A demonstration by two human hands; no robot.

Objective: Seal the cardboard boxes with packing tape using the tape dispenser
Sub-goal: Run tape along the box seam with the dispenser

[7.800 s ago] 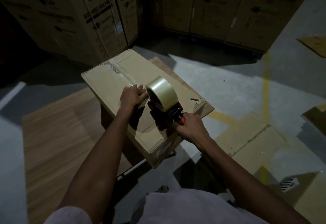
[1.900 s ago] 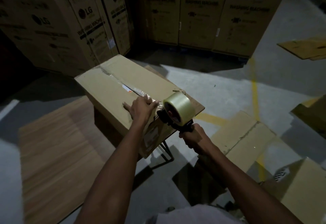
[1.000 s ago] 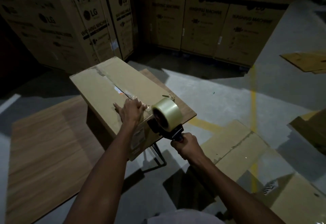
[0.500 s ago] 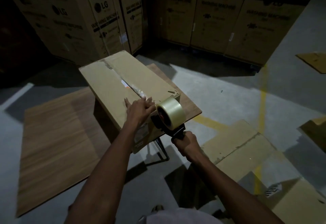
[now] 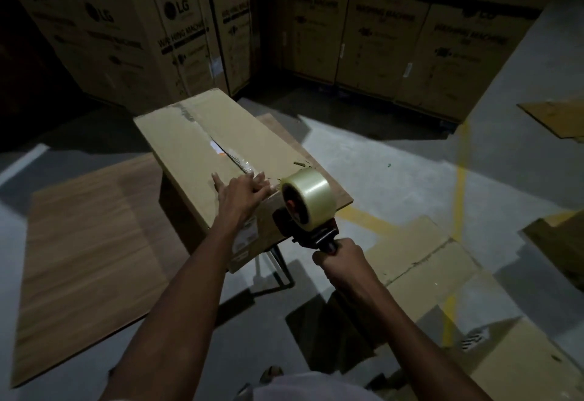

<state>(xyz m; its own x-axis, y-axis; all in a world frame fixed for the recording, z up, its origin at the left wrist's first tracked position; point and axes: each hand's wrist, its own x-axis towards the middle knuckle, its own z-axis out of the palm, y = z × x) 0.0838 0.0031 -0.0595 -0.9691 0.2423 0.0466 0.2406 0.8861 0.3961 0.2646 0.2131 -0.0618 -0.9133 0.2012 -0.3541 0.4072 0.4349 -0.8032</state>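
Only one view here, the head cam looking down at the work, and it's pretty dim.

The cardboard box [image 5: 202, 144] sits on a small wooden-topped stand [image 5: 343, 200] with thin metal legs, long side running away from the person. Its top seam runs down the middle, with shiny clear tape on it and a gap where something white and orange shows through between the flaps. A white label is stuck on the near end face.

The left hand [image 5: 241, 192] lies flat on the box top at the near end, fingers spread and pressing down right at the seam, not gripping anything. The right hand [image 5: 343, 258] is wrapped tight around the handle of the tape dispenser [image 5: 303, 220], which sits at the near corner of the box, just off its edge. The roll of clear tape [image 5: 306, 193] on it is up beside the left fingertips. Can't really tell whether the strip is already cut or not.

Around it: a big wood-grain board [image 5: 88, 242] lies on the floor to the left, flattened cardboard [image 5: 420, 252] lies on the right, and a yellow floor line [image 5: 459, 176] runs past. Tall LG washing machine cartons [image 5: 177, 31] are stacked along the back.
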